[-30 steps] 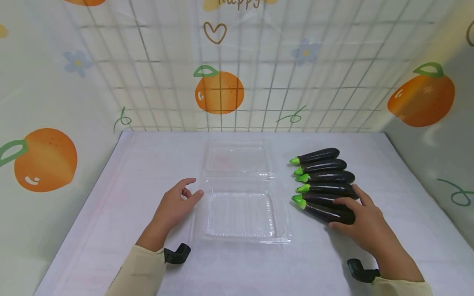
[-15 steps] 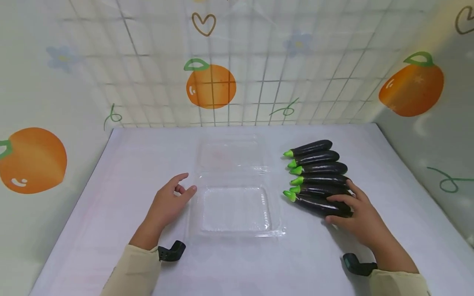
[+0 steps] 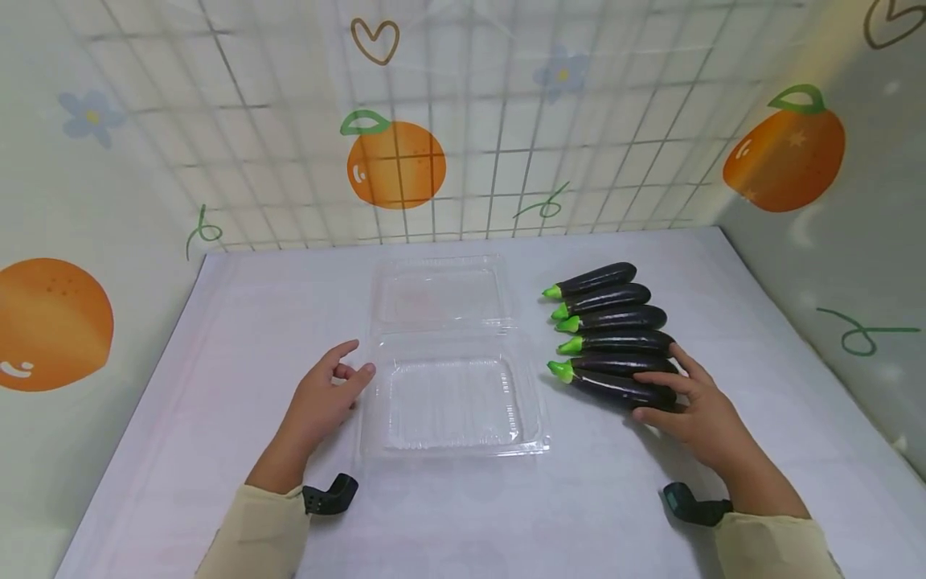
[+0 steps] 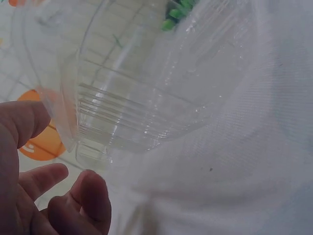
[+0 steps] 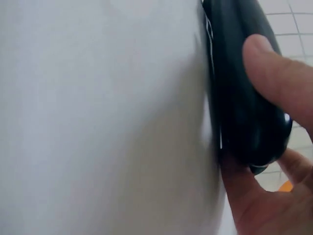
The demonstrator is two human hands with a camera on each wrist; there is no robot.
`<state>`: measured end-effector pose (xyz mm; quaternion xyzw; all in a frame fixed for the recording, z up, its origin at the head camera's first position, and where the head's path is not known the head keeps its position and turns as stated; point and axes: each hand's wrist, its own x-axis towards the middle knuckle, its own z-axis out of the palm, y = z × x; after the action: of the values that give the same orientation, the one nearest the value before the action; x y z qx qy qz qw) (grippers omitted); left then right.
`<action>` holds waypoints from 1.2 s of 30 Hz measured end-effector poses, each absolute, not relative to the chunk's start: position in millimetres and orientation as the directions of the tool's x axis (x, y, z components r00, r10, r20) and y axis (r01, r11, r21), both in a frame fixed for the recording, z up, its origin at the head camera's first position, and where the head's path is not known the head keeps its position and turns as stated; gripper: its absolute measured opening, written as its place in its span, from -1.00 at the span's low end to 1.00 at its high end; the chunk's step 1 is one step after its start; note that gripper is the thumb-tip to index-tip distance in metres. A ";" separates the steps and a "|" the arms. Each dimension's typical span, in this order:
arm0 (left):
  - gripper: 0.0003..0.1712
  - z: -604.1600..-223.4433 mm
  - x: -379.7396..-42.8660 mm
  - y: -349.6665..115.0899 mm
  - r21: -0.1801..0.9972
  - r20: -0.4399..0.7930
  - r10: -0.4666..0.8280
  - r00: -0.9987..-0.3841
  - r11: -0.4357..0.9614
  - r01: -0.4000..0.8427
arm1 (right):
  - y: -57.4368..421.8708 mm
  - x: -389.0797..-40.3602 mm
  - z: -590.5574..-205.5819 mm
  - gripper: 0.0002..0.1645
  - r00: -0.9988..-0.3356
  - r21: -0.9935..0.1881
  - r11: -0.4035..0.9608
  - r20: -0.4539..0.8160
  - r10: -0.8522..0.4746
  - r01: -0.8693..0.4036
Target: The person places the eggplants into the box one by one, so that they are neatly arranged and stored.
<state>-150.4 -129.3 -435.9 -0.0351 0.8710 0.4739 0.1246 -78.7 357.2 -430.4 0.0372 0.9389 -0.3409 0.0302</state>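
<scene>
Several dark eggplants with green stem ends lie in a row at the right in the head view. My right hand [image 3: 705, 418] grips the blunt end of the nearest eggplant [image 3: 615, 388], its thumb and fingers on opposite sides. The right wrist view shows this eggplant [image 5: 244, 98] close up between the digits. A clear plastic clamshell box [image 3: 538, 445] stands open in the middle, its lid laid back. At the box's left edge is my left hand [image 3: 318, 402], fingers loosely bent and holding nothing. In the left wrist view the box wall [image 4: 132, 112] is beside those fingers.
A white cloth covers the table [image 3: 448, 515]. Behind it rises a grid wall draped with a sheet printed with oranges [image 3: 396, 165]. Printed sheets also stand at both sides. The other eggplants [image 3: 611, 318] lie close together beyond the gripped one.
The head view has shifted, so the scene sits farther left and higher. The nearest eggplant's stem end now covers its neighbour's, which showed half a second ago. Both hands keep nearly the same pose.
</scene>
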 end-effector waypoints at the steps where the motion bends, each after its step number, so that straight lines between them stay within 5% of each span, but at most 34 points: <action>1: -0.25 -436.7 -150.3 -129.0 0.819 -0.256 0.056 -0.965 0.543 -0.186 | 357.1 -78.2 -429.4 -0.22 -0.995 -0.637 0.765 -0.081 0.055 0.094; 17: -0.32 -437.9 -153.0 -128.4 0.879 -0.281 0.108 -0.954 0.427 -0.211 | 363.3 -71.9 -424.5 -0.20 -0.991 -0.659 0.745 -0.004 0.133 0.102; 27: -0.34 -438.7 -151.9 -128.5 0.889 -0.259 0.107 -0.960 0.414 -0.194 | 356.2 -69.9 -417.4 -0.29 -0.978 -0.636 0.771 0.178 0.108 -0.031; 36: -0.34 -443.9 -151.0 -129.2 0.895 -0.261 0.118 -0.958 0.400 -0.195 | 335.3 -82.1 -408.5 -0.27 -0.974 -0.641 0.762 0.216 0.064 -0.092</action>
<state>-151.0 -129.2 -443.9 -0.0234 0.8244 0.5472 0.1430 -82.1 335.3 -408.5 -0.0074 0.9319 -0.3446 -0.1130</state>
